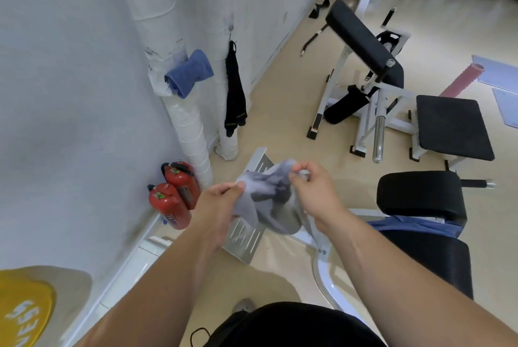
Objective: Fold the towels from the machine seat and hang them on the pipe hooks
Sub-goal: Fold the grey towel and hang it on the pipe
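Note:
A crumpled grey towel (270,198) hangs in the air between my hands. My left hand (217,208) grips its left edge, and my right hand (314,192) pinches its upper right corner. A blue towel (414,227) lies on the black machine seat (429,251) at the right. On the white wrapped pipe (187,128) by the wall hangs a folded blue towel (189,72). A black cloth (234,94) hangs from a hook on the second pipe (228,147).
Two red fire extinguishers (173,198) stand at the wall's foot. A slotted metal footplate (246,237) lies under my hands. A white-framed bench machine (367,75) and a black pad (451,126) stand further right. A yellow disc (22,310) is at bottom left.

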{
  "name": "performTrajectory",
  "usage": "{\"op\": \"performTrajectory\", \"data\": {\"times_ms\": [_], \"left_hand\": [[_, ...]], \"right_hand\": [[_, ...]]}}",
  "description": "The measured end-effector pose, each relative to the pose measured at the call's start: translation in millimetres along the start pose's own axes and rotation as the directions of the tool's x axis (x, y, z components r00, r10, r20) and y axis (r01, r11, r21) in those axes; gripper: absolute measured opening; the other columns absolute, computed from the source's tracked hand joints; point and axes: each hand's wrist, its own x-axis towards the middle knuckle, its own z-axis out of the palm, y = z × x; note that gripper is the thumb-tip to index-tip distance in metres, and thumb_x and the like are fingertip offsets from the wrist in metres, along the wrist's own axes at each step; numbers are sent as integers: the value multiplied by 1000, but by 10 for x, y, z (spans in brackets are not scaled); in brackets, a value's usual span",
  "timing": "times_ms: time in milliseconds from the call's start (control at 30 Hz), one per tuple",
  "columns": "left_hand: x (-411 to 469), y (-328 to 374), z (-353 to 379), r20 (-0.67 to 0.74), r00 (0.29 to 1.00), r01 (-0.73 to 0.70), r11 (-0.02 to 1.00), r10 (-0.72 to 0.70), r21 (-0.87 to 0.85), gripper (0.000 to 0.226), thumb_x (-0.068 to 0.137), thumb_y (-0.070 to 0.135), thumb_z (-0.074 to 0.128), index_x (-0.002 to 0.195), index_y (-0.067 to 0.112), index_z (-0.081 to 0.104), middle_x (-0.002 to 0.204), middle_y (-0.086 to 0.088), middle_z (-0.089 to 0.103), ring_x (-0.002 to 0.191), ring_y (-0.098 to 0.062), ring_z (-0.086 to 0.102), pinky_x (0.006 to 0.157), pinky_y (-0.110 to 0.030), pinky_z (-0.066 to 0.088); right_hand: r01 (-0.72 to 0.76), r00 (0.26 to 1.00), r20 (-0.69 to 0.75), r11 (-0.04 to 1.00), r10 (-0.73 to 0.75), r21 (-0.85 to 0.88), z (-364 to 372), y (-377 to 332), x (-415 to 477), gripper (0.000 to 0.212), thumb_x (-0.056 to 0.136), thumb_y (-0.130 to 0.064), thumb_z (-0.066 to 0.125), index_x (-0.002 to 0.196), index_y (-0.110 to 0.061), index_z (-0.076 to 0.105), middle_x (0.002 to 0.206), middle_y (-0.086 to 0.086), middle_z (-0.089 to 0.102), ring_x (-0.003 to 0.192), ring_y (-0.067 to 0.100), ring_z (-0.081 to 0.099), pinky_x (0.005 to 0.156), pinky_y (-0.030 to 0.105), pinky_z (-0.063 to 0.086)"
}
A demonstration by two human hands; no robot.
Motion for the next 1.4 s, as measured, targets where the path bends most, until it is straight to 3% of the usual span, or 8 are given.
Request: {"op": "performTrajectory", "data": {"times_ms": [267,467,600,867,1000,1133,1267,1400], "left_hand": [[-136,15,169,151,983,-102,994,105,-24,18,89,13,61,91,3,77,96,-22,75,95,-40,69,95,-48,53],[-198,-6,51,139,969,-218,971,204,98,27,95,37,59,101,21,80,107,-26,71,95,-30,66,102,-56,48],[-247,1,22,187,961,-233,959,202,161,35,96,39,51,104,19,78,110,-25,71,112,-46,62,104,-62,46],[-261,77,-6,280,944,-225,959,172,170,36,99,32,48,109,12,76,118,-29,67,120,-47,58,109,-63,41],[-277,126,-30,313,932,-261,935,181,238,34,104,18,45,97,9,77,97,-4,77,96,-21,71,94,-36,53],[-301,190,-67,375,895,-369,875,242,315,45,93,28,46,83,-15,56,73,-9,49,73,-18,45,72,-39,38],[-322,205,-77,414,877,-416,818,244,399,38,95,34,54,91,-2,66,78,-5,57,76,-15,50,73,-36,40],[-273,221,-116,387,868,-479,727,310,492,32,102,32,48,88,10,67,75,-18,59,67,-22,52,65,-50,47]], "right_hand": [[-241,926,367,891,92,384,182,-103,-249,29,92,4,46,108,-2,71,93,19,76,85,28,73,88,38,59],[-116,923,384,942,-15,316,191,-69,-244,23,90,7,65,111,0,70,94,16,77,97,31,74,98,44,56],[-27,955,293,970,-46,240,190,-86,-235,10,83,-3,79,90,-2,73,69,9,71,76,26,71,92,52,58],[128,941,293,980,-168,152,186,-126,-243,8,83,-8,80,81,-4,73,83,30,69,69,22,64,71,37,55],[158,934,299,976,-197,151,196,-109,-241,9,82,-6,81,81,-2,73,77,27,68,68,23,60,65,32,52],[153,925,319,970,-208,191,208,-111,-273,10,82,-1,79,82,5,71,67,12,61,60,16,52,55,20,44],[199,931,281,970,-232,142,227,-98,-255,9,81,-3,81,77,-2,72,63,-5,45,55,8,38,54,22,37],[308,909,287,951,-304,31,196,-78,-200,11,86,-20,79,77,-20,72,91,7,52,71,13,51,63,20,43]]}}
